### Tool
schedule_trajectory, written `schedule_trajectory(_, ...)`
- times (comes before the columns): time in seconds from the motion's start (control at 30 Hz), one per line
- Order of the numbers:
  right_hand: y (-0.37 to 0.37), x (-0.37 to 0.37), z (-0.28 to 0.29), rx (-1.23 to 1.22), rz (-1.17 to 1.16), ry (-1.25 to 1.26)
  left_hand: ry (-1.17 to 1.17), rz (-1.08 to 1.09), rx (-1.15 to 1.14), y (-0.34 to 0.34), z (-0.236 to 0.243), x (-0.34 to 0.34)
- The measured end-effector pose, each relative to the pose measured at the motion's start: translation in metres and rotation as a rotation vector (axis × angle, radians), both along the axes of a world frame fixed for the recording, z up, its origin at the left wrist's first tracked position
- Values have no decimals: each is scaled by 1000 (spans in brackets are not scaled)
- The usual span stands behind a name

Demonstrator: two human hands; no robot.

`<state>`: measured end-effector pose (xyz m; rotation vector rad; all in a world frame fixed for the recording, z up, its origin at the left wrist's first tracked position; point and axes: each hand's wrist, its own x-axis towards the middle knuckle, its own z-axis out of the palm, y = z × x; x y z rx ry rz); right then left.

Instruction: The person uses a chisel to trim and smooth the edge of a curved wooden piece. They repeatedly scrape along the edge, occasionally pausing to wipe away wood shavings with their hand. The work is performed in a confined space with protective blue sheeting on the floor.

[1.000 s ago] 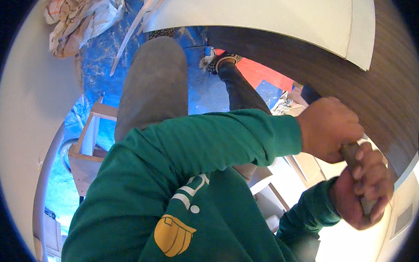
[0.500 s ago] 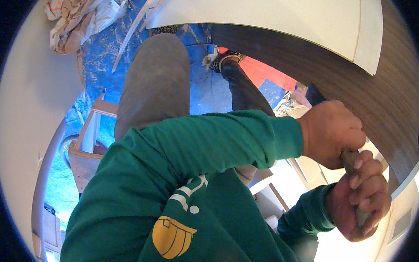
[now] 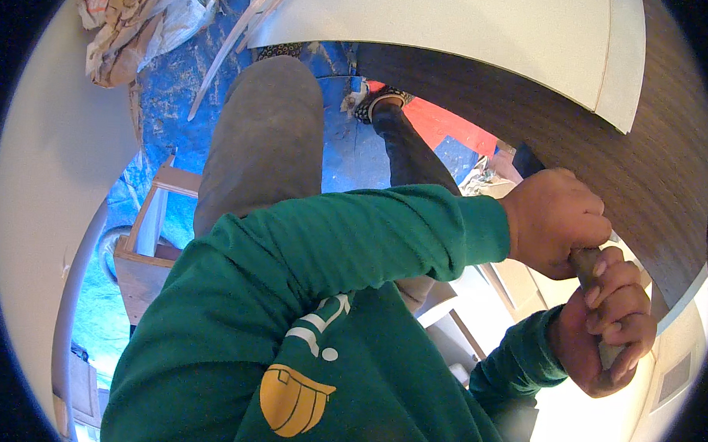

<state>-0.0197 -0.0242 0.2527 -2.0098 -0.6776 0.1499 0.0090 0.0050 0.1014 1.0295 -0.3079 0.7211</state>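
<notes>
My left hand (image 3: pixel 555 220) reaches across my body and is closed in a fist at the upper end of a greyish-brown, elongated thing (image 3: pixel 586 265). Just below it, my right hand (image 3: pixel 606 323) wraps its fingers round the same thing, whose lower end shows beneath the palm. Most of its length is covered by my fingers, so its kind is unclear. Both hands are close to the edge of a dark wood-grain panel (image 3: pixel 483 91); whether the held thing touches that panel I cannot tell.
A white panel (image 3: pixel 454 30) overlies the dark one. Blue sheeting (image 3: pixel 179 98) covers the floor, with crumpled paper and plastic (image 3: pixel 130 38) at far left and thin strips (image 3: pixel 229 49) nearby. A wooden frame (image 3: pixel 143 264) stands left of my leg. Pale cabinet-like parts (image 3: pixel 451 333) lie below my hands.
Both hands have shifted slightly up and to the left, still gripping the elongated thing. The surroundings look almost the same.
</notes>
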Motion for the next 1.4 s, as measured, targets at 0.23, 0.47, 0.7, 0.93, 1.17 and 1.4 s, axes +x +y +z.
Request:
schedule_trajectory(0.23, -1, -3, -3, 37, -24, 10, 3, -29, 29, 0, -1, -1)
schedule_trajectory(0.47, -4, 0, -5, 32, -9, -27, -2, -42, 23, -5, 1, -2)
schedule_trajectory(0.7, -6, -2, 0, 46, 21, -32, -2, -5, 15, -3, -1, 0)
schedule_trajectory(0.93, -12, 1, -4, 47, 44, -6, -17, -40, 10, 1, 0, -4)
schedule_trajectory(1.17, -6, 1, -5, 50, 27, 1, -4, -5, 39, -1, -5, 0)
schedule_trajectory(1.4, -8, 2, -7, 40, 44, 32, -3, -24, 38, 0, -5, -2)
